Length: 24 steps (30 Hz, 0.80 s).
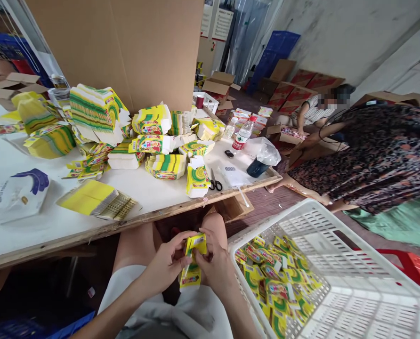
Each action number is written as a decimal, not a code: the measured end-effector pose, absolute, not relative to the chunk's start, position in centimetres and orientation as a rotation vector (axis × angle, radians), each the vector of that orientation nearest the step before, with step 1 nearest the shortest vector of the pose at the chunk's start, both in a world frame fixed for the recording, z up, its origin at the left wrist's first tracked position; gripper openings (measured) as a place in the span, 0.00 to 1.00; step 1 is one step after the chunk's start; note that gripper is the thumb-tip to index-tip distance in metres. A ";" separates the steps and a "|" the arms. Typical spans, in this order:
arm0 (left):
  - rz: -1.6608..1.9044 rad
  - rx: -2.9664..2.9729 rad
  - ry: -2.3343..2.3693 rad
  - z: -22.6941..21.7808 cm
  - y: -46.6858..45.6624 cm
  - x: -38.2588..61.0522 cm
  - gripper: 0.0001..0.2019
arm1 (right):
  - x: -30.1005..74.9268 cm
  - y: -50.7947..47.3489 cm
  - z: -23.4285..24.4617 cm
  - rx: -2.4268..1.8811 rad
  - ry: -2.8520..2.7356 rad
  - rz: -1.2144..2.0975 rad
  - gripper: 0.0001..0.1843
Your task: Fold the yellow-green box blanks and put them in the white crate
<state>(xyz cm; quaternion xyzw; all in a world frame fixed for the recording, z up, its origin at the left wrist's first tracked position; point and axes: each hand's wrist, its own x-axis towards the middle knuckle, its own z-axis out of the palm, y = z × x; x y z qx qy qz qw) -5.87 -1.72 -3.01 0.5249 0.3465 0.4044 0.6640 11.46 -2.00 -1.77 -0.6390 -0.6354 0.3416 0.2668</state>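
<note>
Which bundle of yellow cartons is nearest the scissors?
The bundle immediately left of the scissors, near the table's front edge; the others lie farther left or back.

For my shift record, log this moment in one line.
left hand: holding yellow carton | right hand: same carton | white crate: yellow packs inside

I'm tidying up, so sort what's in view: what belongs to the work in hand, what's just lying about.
Work, apparently:
- yellow carton in left hand and right hand
- stacked cartons
- big basket, boxes inside

Lying about, apparently:
- red-capped bottle
- packet
- scissors
- dark cup
</note>
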 end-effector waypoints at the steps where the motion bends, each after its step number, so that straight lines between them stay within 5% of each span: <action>1: 0.924 1.190 0.797 -3.0 -1.7 -5.8 0.24 | 11.5 -2.0 -1.9 -1.740 -1.696 0.909 0.26; 14: 0.797 0.991 0.749 -1.7 -0.5 -6.3 0.27 | 12.7 -2.0 -2.5 -1.192 -1.171 1.275 0.17; 24: 0.803 1.047 0.786 -1.6 -0.3 -6.0 0.28 | 12.3 -1.9 -3.1 -1.402 -1.358 1.151 0.20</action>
